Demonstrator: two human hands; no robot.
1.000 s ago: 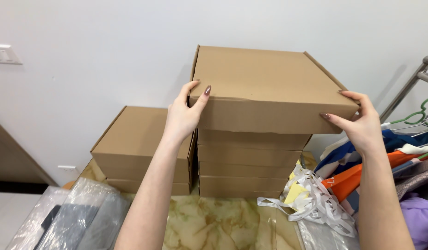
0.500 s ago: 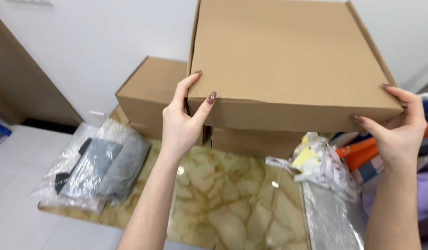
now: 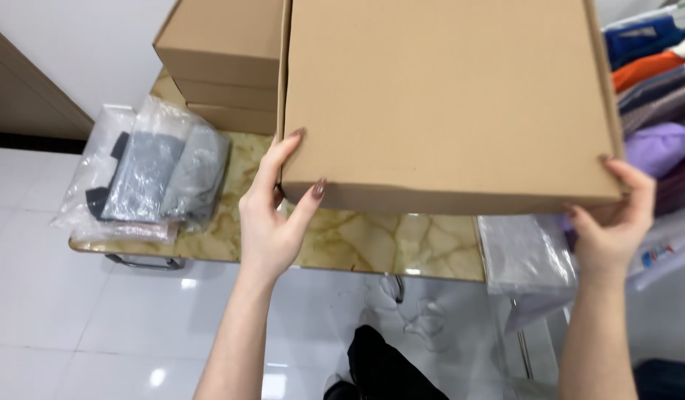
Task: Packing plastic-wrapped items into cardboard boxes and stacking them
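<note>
I hold a large flat brown cardboard box point(image 3: 446, 96) in the air above a marble-patterned table point(image 3: 357, 241). My left hand point(image 3: 272, 211) grips its near left corner, thumb on top and fingers underneath. At the near right corner my right hand point(image 3: 615, 222) cups the box from below. The box hides most of the table behind it.
A stack of similar brown boxes point(image 3: 220, 63) stands at the table's back left. Clear bags of grey garments point(image 3: 154, 174) lie at the left end, and another clear bag point(image 3: 524, 255) hangs over the right front edge. Folded coloured clothes point(image 3: 657, 89) lie at the right. White tiled floor lies below.
I have lifted the box off the stack and drawn it toward me and lower. It now fills the upper view, and more floor shows below the table.
</note>
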